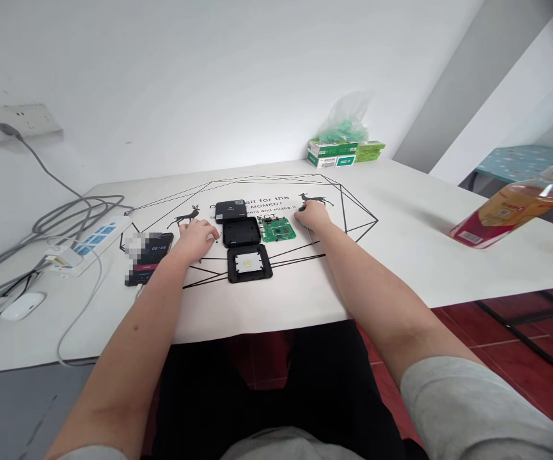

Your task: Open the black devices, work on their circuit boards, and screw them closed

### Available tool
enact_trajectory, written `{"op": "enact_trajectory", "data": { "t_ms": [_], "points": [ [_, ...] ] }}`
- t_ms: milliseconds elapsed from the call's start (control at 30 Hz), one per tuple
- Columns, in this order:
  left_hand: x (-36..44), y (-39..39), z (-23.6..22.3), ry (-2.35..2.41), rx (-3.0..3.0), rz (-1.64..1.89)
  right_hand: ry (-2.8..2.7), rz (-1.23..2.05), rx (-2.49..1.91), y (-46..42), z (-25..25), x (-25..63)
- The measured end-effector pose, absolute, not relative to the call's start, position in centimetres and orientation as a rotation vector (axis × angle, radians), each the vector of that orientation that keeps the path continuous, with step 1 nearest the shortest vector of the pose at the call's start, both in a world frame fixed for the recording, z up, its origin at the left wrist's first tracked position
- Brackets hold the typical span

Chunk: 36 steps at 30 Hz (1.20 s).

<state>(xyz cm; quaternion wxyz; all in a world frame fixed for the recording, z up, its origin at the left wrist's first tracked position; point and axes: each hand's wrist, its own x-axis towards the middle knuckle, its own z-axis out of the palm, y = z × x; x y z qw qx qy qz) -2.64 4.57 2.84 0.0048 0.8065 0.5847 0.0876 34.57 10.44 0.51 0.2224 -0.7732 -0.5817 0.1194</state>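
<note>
Green rectangular circuit board point(280, 230) lying bare on the white printed tabletop point(420, 275), just right of an open black plastic shell point(241, 232), with a flat black rounded plastic cover point(231, 210) beyond and a square black plastic frame with a white panel point(252, 263) on the near side. Bare right hand point(313, 216) just beside the board, fingers bunched together, dark bit by the tips, but can't tell whether pinched or just part of the printed black deer point(321, 199). Bare left hand point(197, 239) left of the shell, fingers curled loosely downward near some tiny dark specks point(217, 241), and can't tell about a grip there either. Biggest worry imo: losing those specks, if loose parts and not print, to one careless fingertip or wrist sweep, with all that black artwork as camouflage. Then the board: exposed, so open to static or a squashed component from grabbing it by the face instead of the edges. Also not loving the dark phone point(156, 252) close to the left forearm, easy to shove with a sideways swing. And the clear plastic bottle of amber liquid point(511, 211), well apart on the right: possible spill toward bare electronics, if knocked by the right elbow with a loose cap.
</note>
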Motion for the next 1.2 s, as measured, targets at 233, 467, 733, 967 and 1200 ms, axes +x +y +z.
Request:
{"op": "enact_trajectory", "data": {
  "t_ms": [233, 467, 733, 967, 1200],
  "points": [
    [-2.1, 4.3, 3.0, 1.799, 2.545, 0.243, -1.602, 0.339, -2.132, 10.3, 0.6, 34.4],
    [-1.7, 4.4, 2.8, 1.777, 2.576, 0.284, -1.603, 0.339, -2.133, 10.1, 0.8, 34.4],
    [-1.6, 4.5, 2.7, 1.81, 2.569, 0.279, -1.61, 0.343, -2.131, 10.2, 0.8, 34.3],
    [-2.4, 4.2, 3.4, 1.872, 2.519, 0.309, -1.599, 0.343, -2.13, 9.9, 1.0, 34.4],
    [-2.1, 3.2, 3.9, 1.637, 2.516, 0.384, -1.58, 0.304, -2.167, 8.9, 2.0, 33.7]
  ]
}}
